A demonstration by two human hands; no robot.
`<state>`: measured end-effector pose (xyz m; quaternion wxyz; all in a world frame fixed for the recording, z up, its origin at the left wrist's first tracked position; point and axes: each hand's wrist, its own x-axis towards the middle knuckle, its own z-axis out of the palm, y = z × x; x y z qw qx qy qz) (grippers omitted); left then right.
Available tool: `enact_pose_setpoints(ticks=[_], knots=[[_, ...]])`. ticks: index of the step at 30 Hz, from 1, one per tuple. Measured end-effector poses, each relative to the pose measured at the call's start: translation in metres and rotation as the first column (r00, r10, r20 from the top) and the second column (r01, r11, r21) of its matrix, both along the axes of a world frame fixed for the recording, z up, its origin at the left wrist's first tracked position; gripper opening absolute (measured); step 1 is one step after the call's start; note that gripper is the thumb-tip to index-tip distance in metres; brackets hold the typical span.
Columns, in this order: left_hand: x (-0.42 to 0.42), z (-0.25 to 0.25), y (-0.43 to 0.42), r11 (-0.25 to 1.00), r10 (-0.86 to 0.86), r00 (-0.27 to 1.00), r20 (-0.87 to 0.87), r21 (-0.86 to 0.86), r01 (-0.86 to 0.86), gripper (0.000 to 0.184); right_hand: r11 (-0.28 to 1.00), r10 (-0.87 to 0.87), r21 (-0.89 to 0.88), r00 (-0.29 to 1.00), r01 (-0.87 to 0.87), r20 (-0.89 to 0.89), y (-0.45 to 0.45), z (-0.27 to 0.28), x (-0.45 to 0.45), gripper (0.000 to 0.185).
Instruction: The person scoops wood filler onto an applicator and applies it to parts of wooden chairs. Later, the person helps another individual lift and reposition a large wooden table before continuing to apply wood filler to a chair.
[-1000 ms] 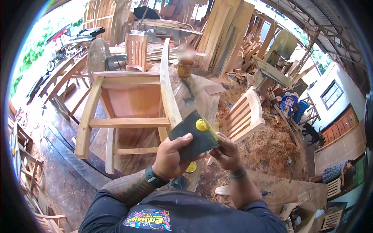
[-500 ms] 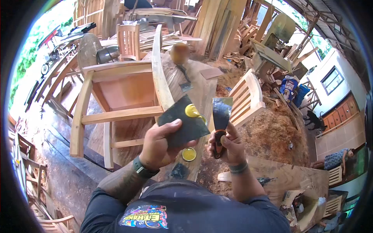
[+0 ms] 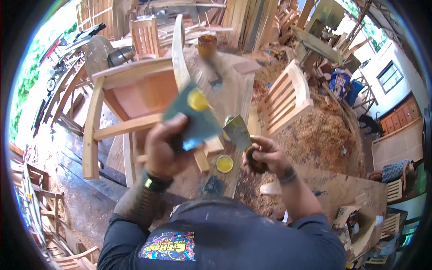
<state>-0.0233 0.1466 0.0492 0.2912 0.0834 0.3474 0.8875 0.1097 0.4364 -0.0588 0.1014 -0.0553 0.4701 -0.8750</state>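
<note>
Putty knife [image 3: 239,133] has tipped from upright toward the yellow-dabbed plate [image 3: 200,122], which overlaps the unfinished chair's [image 3: 128,127] right edge; the knife is farther right. Left hand [image 3: 163,150] pinches the plate; right hand's [image 3: 268,155] fingers wrap the handle. Paste-working seems underway, calling next for a steady plate.

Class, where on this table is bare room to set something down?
Bare: the table patch between the dark blade and the right edge, just below the flat sheet in view. Crowded: around the yellow disc, where the left hand holds a plate and the right hand a scraper.
</note>
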Motion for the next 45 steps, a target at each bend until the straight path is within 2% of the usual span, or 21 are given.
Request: enact_pose_setpoints(ticks=[1,2,3,4,5,6,9,12,13,15,17,18,21,22,25,27,31,34,39,42,45], knots=[[-0.015,-0.009,-0.020,0.997,-0.029,0.999,-0.015,0.075,0.030,0.036,0.990,-0.108,0.098,0.993,0.103,0.049,0.009,-0.023,0.004,0.048],[-0.018,0.001,-0.024,0.986,0.153,0.987,-0.043,0.079,-0.149,0.038,0.943,-0.122,0.323,0.988,0.085,0.095,0.017,-0.038,0.005,0.044],[-0.032,0.004,-0.037,0.987,0.140,0.980,-0.144,0.092,-0.128,0.038,0.842,-0.139,0.537,0.982,0.049,0.128,0.023,-0.051,0.004,0.040],[-0.052,0.000,-0.044,0.970,0.241,0.954,-0.177,0.067,-0.232,0.038,0.703,-0.172,0.710,0.977,0.034,0.123,0.023,-0.068,0.009,0.039],[-0.083,-0.018,-0.056,0.952,0.281,0.871,-0.403,0.004,-0.306,0.036,0.528,-0.200,0.849,0.974,0.013,0.109,0.021,-0.086,0.015,0.040],[-0.097,-0.024,-0.057,0.914,0.351,0.850,-0.393,-0.053,-0.403,0.036,0.326,-0.217,0.945,0.972,-0.012,0.087,0.018,-0.106,0.018,0.041],[-0.116,-0.060,-0.055,0.839,0.434,0.795,-0.424,-0.130,-0.528,0.037,0.039,-0.108,0.997,0.992,0.066,-0.061,0.008,-0.211,0.026,0.054],[-0.117,-0.069,-0.054,0.810,0.367,0.742,-0.560,-0.199,-0.551,0.038,-0.088,-0.034,0.996,0.999,0.012,-0.015,-0.024,-0.250,0.002,0.062],[-0.116,-0.069,-0.054,0.800,0.326,0.718,-0.615,-0.226,-0.556,0.039,-0.088,0.000,0.995,0.999,0.039,-0.039,-0.035,-0.249,-0.004,0.064],[-0.140,-0.079,-0.062,0.663,0.260,0.501,-0.825,-0.225,-0.714,0.035,-0.093,0.075,0.991,0.993,0.100,-0.093,-0.048,-0.236,-0.024,0.068],[-0.143,-0.045,-0.059,0.757,0.372,0.655,-0.658,-0.193,-0.624,0.034,-0.194,0.246,0.955,0.954,0.224,-0.174,-0.051,-0.239,-0.043,0.067],[-0.147,-0.038,-0.056,0.777,0.410,0.663,-0.626,-0.141,-0.613,0.032,-0.232,0.333,0.928,0.920,0.291,-0.205,-0.052,-0.241,-0.053,0.066],[-0.167,-0.065,-0.058,0.721,0.513,0.661,-0.547,-0.143,-0.678,0.031,-0.200,0.334,0.978,0.942,0.062,0.009,-0.052,-0.236,-0.071,0.065],[-0.164,-0.066,-0.064,0.549,0.187,0.398,-0.898,-0.240,-0.801,0.028,-0.233,0.309,0.971,0.951,0.052,0.023,-0.050,-0.236,-0.074,0.065],[-0.162,-0.064,-0.059,0.771,0.431,0.679,-0.594,-0.148,-0.619,0.026,-0.273,0.208,0.962,0.978,0.026,0.032,-0.044,-0.238,-0.072,0.066],[-0.157,-0.062,-0.057,0.705,0.289,0.585,-0.758,-0.245,-0.666,0.025,-0.228,0.124,0.973,0.992,0.040,-0.012,-0.034,-0.236,-0.061,0.068],[-0.151,-0.053,-0.055,0.672,0.164,0.593,-0.788,-0.350,-0.653,0.026,-0.156,-0.008,0.988,1.000,0.021,-0.023,-0.033,-0.254,-0.050,0.075],[-0.150,-0.055,-0.051,0.699,0.281,0.648,-0.708,-0.312,-0.643,0.027,-0.196,-0.143,0.974,0.986,-0.112,0.084,-0.037,-0.237,-0.049,0.081],[-0.148,-0.053,-0.051,0.664,0.201,0.645,-0.737,-0.381,-0.643,0.026,-0.157,-0.261,0.954,0.942,-0.256,0.210,-0.050,-0.222,-0.052,0.087],[-0.143,-0.048,-0.050,0.632,0.176,0.648,-0.741,-0.419,-0.652,0.026,-0.035,-0.303,0.926,0.887,-0.375,0.347,-0.055,-0.214,-0.064,0.087],[-0.145,-0.050,-0.048,0.674,0.191,0.643,-0.741,-0.377,-0.635,0.026,-0.102,-0.263,0.940,0.920,-0.325,0.289,-0.045,-0.222,-0.060,0.092]])
